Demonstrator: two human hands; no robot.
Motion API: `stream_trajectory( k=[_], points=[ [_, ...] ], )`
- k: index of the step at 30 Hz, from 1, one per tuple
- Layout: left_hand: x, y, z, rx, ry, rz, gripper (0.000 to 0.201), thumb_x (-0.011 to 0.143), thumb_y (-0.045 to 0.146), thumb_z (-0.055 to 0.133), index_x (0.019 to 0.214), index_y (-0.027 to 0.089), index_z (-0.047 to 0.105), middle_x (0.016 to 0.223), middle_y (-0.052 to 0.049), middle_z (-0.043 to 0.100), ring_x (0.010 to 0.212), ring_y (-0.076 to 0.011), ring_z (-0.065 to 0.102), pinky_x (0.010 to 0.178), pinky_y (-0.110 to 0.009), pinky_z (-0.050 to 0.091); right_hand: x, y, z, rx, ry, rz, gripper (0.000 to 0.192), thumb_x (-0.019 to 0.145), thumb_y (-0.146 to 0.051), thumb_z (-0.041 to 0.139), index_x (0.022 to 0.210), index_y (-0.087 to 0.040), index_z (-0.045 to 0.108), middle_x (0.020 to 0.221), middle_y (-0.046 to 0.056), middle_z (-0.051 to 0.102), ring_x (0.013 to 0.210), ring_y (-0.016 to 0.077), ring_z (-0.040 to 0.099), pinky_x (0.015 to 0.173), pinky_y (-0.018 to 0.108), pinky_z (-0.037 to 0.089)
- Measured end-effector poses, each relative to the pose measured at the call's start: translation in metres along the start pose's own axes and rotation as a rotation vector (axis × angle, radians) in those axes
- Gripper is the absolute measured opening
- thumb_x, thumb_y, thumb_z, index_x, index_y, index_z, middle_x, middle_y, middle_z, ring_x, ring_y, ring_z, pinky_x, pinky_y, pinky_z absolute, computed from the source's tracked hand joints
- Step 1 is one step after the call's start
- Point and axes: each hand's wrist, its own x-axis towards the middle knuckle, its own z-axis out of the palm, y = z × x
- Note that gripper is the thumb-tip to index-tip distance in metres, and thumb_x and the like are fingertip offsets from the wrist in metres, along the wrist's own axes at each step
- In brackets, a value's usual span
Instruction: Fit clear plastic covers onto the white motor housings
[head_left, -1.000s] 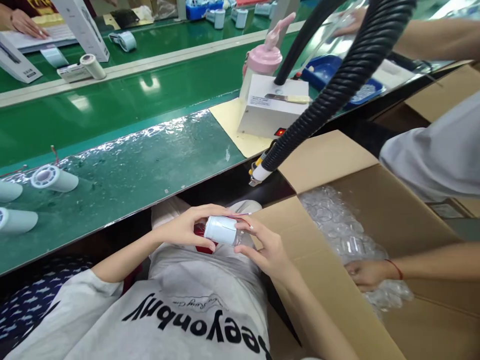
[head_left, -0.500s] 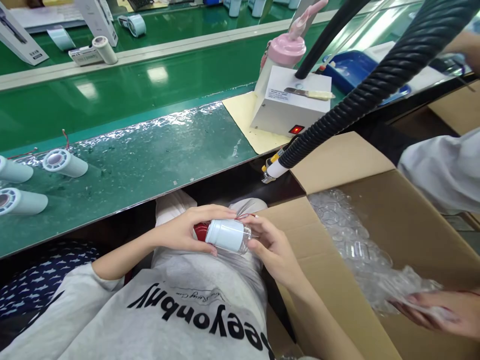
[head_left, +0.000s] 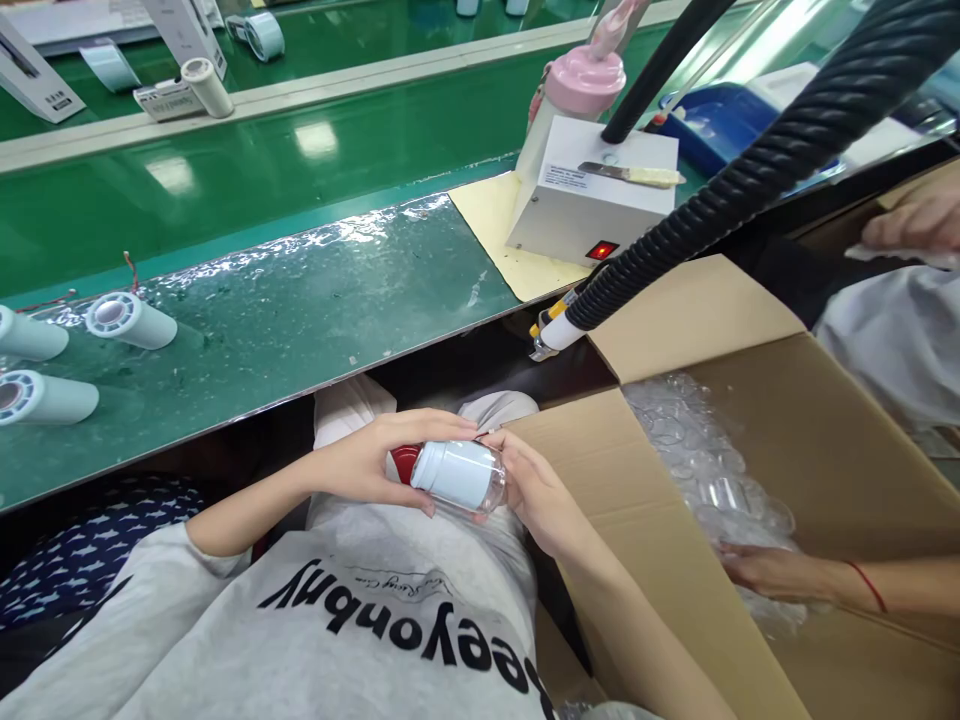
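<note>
Over my lap I hold a pale blue cylinder [head_left: 459,474] with a glossy red end and a clear plastic cup around its right part. My left hand [head_left: 375,455] is wrapped round the red end, thumb below and fingers along the top. At the other end, my right hand [head_left: 536,490] is closed on the clear cup [head_left: 495,485]; part of its grip is hidden. On the green bench to the left stand several similar pale blue cylinders [head_left: 135,320], some with thin red wires.
An open cardboard box [head_left: 600,480] full of clear plastic cups [head_left: 727,490] stands at my right. A co-worker's hand [head_left: 780,575] reaches into it. A black ribbed hose [head_left: 675,240] hangs beside a white machine [head_left: 592,200] and a pink-topped bottle [head_left: 581,80].
The clear cup now covers more of the blue cylinder, and my right hand has closed in round its end. The co-worker's hand has moved left inside the box.
</note>
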Motion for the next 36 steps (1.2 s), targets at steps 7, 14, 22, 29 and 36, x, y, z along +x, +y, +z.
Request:
stream_trajectory(
  k=[7,14,22,29,36],
  points=[
    [-0.003,-0.003,0.002,-0.016,-0.010,0.019,0.080,0.081,0.026,0.084,0.152,0.036,0.048,0.152,-0.014,0.057,0.136,-0.0317,0.059,0.114,-0.048,0.049,0.001,-0.002,0.007,0.116,-0.062,0.184,0.069,0.069,-0.081,0.076,0.095,-0.021,0.053,0.059,0.000,0.070,0.044,0.0166,0.066,0.038,0.020,0.049],
    [-0.004,0.005,0.005,0.033,0.000,-0.025,0.062,0.086,0.026,0.078,0.144,0.031,0.056,0.145,-0.015,0.060,0.131,-0.0285,0.062,0.109,-0.044,0.052,-0.001,0.000,0.008,0.065,-0.120,0.250,0.071,0.078,-0.085,0.061,0.099,-0.018,0.057,0.050,-0.002,0.062,0.038,0.0136,0.060,0.034,0.018,0.042],
    [-0.003,0.017,0.008,-0.114,0.092,-0.334,0.062,0.084,0.042,0.078,0.140,0.023,0.057,0.136,-0.013,0.065,0.118,-0.0271,0.066,0.095,-0.037,0.058,-0.012,0.008,-0.005,-0.701,0.138,-0.438,0.019,0.105,-0.035,0.047,0.111,-0.021,0.059,0.098,0.009,0.076,0.073,0.0188,0.074,0.066,0.032,0.063],
    [-0.002,0.016,0.008,-0.177,0.054,-0.372,0.067,0.085,0.047,0.077,0.144,0.025,0.055,0.133,-0.012,0.066,0.106,-0.0239,0.069,0.079,-0.030,0.059,-0.006,0.009,-0.015,-0.881,-0.123,-1.026,0.057,0.097,-0.010,0.063,0.146,-0.036,0.052,0.155,0.007,0.054,0.141,0.0253,0.054,0.111,0.046,0.054],
    [-0.002,0.013,0.003,-0.252,-0.025,-0.365,0.078,0.085,0.031,0.080,0.154,0.033,0.045,0.153,-0.012,0.055,0.133,-0.0299,0.059,0.107,-0.043,0.053,-0.009,0.015,-0.021,-0.359,-0.102,-0.479,0.047,0.089,-0.049,0.078,0.133,-0.038,0.068,0.132,0.005,0.073,0.109,0.0267,0.074,0.086,0.039,0.066]
  ],
)
